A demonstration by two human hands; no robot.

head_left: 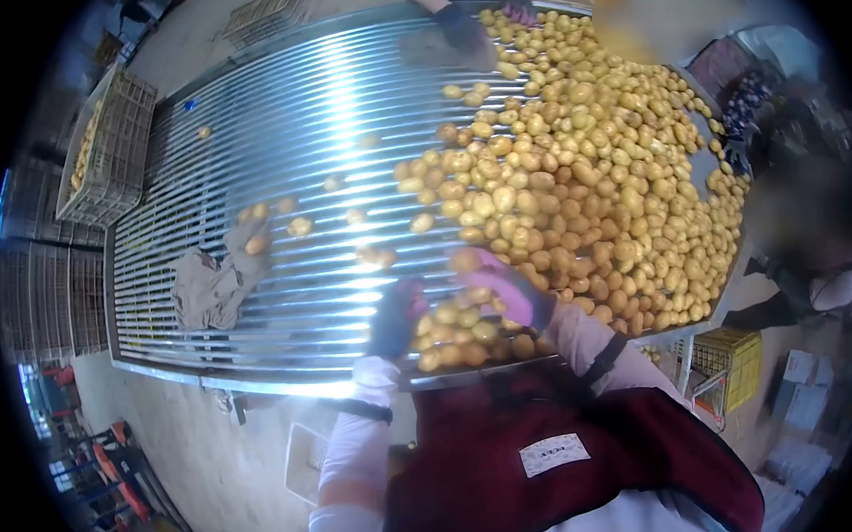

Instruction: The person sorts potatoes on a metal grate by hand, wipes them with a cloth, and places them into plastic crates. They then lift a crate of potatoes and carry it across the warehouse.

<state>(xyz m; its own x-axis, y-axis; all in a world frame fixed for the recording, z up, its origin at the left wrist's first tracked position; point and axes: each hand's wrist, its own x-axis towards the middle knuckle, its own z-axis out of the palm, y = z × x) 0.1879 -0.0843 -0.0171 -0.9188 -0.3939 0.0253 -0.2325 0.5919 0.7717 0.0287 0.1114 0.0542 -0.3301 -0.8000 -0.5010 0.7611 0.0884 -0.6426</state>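
Yellow-brown potatoes (586,190) lie heaped over the right part of a slatted metal sorting table (276,158). My right hand (509,289), in a pink and dark glove, has its fingers at a potato (465,260) and seems to grip it. My left hand (395,318), gloved alike, is at the left side of a small cluster of potatoes (459,339) by the near edge. Its fingers are blurred and partly hidden. A few loose potatoes (377,257) rest on the slats beyond my left hand.
Across the table a person's gloved hands (467,33) are at the far potatoes. A crumpled cloth (207,287) lies on the left slats. A crate of potatoes (107,153) stands at the left end, a yellow crate (730,370) below the right side. Another person (809,217) is at right.
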